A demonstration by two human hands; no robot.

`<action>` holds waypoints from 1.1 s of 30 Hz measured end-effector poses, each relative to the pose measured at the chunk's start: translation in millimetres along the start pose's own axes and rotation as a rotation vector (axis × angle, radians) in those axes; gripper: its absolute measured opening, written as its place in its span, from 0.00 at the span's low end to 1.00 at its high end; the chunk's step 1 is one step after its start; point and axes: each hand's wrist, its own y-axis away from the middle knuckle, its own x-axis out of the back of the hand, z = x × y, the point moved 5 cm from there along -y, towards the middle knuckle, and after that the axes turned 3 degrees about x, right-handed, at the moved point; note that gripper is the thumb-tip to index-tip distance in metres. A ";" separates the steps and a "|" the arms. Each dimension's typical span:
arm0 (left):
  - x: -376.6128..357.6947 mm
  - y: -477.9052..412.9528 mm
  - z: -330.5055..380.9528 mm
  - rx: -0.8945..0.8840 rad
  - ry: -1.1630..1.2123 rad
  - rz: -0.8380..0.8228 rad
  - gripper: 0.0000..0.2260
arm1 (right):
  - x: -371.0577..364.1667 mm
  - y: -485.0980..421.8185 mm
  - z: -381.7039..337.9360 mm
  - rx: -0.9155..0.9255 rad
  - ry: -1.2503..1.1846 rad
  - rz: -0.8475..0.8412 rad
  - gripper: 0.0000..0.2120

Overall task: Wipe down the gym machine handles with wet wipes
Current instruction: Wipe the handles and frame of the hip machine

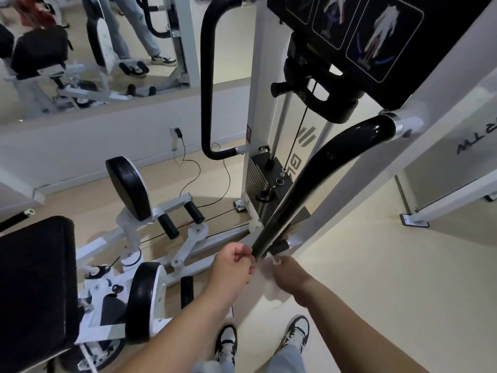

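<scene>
Head view: left hand (234, 267) and right hand (290, 278) pinch the wipe (270, 290) between them, just under the handle (309, 189).

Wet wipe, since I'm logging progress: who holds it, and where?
The right hand grips the wet wipe by its upper part; whether the left hand pinches it too is unclear.

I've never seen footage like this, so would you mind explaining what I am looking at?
This one picture comes from a camera worn on a person's head, looking forward and down. They stand at a white weight machine. Its long black curved handle runs down towards them. The right hand holds a white wet wipe near the handle's lower end. The left hand has its fingers curled at that end; whether they grip handle or wipe is unclear.
</scene>
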 end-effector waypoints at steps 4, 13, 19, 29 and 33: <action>11.4 -2.1 -9.2 0.001 -0.103 -0.063 0.09 | 9.8 29.2 12.0 -0.050 -0.369 0.055 0.15; -34.1 4.0 -36.9 0.339 0.603 -0.545 0.29 | 25.6 65.1 -46.0 0.000 -0.382 -0.149 0.08; -29.8 0.5 -45.2 0.433 0.553 -0.044 0.15 | 54.5 31.9 -25.8 -0.096 -0.176 0.090 0.10; -70.3 10.5 68.7 -0.146 0.161 0.242 0.05 | 94.5 -9.0 -35.5 0.182 -0.146 0.075 0.10; -104.6 4.5 66.0 -0.314 0.124 0.174 0.20 | 91.6 -21.3 -18.6 0.156 -0.194 0.054 0.11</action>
